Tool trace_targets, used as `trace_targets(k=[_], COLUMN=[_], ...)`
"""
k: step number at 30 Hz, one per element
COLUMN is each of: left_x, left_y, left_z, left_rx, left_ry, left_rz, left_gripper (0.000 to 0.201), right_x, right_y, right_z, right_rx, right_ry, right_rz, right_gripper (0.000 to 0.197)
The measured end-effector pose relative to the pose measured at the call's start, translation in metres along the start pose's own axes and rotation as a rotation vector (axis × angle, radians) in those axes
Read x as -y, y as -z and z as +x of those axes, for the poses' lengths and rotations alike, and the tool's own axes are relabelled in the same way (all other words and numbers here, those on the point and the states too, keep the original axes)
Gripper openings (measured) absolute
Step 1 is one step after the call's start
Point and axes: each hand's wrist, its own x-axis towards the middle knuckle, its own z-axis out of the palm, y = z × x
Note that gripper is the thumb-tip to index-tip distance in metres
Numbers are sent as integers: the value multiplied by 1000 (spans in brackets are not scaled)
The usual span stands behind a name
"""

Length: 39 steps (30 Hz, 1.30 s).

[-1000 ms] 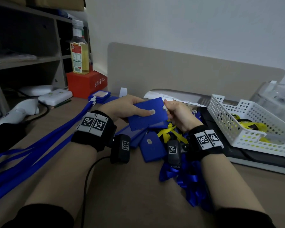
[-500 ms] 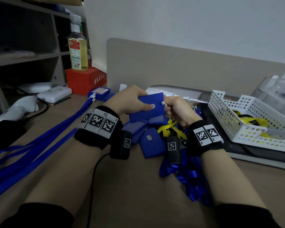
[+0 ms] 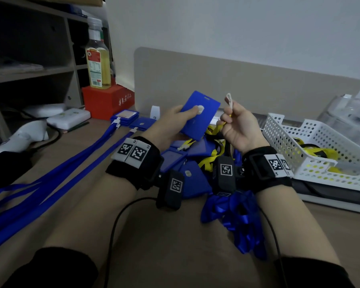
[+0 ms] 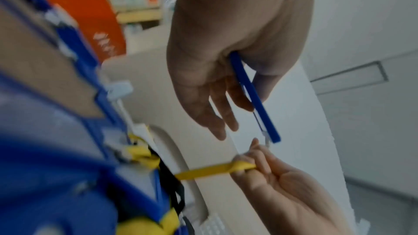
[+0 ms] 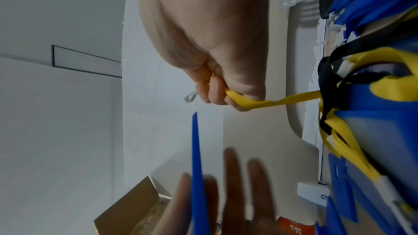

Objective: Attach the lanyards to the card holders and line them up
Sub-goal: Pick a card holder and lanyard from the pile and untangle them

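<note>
While blue lanyards [image 3: 50, 177] lie lower left, left hand [image 3: 170, 121] at centre pinches a blue holder [image 3: 197, 115] thumb on face, right hand [image 3: 239, 127] just right clamps a yellow lanyard [image 4: 210, 170], white loop [image 3: 229, 99] up, basket [image 3: 283, 132] far right.

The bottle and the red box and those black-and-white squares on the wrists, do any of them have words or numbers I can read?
Bottle: printed label, too small to read.
Red box: pale characters on its side, too blurred to read.
Wristband squares: black-and-white code patterns, no letters or numbers.
Blue card holder in the left hand: no text visible.
</note>
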Motion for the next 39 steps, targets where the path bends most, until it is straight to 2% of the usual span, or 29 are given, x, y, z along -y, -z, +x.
trace_targets(k=[3,5,7,10,13,18,22,26,30,32,34,36,39], left_x=[8,11,13,15,14,2,-8,-11,-14,-21,-28,-32,-32], left_y=[-21,-33,-39,-44,-44,-37,-33,-32,-27,-23,-19,-19,-23], left_z=[7,11,14,17,22,22,22,26,25,23,21,16,9], left_rx=[93,126,159,204,167,71,29,7,-66,-85,-61,-23,66], left_ry=[88,103,129,122,43,-59,-120,-176,-205,-224,-238,-239,-200], left_rz=[-127,-171,-205,-119,-16,-53,-103,-144,-273,-424,-506,-482,-409], left_gripper=[24,25,23,27,29,24,27,28,24,25,29,29,26], right_x=[2,6,11,13,10,15,15,11,9,7,2,-4,-12], right_y=[0,-2,-3,6,20,20,20,20,24,28,28,24,22], right_z=[-3,-8,-11,-3,8,6,1,2,-2,-6,-10,-12,-9], right_rx=[95,117,115,77,11,-202,-282,-270,-212,-182,-124,-47,101], right_ry=[-35,-76,-100,-77,-11,79,95,26,-31,-37,-62,-99,-83], right_rz=[132,162,292,402,431,205,49,-83,-199,-265,-282,-342,-517], right_gripper=[24,34,35,32,26,26,24,20,5,14,30,40,77])
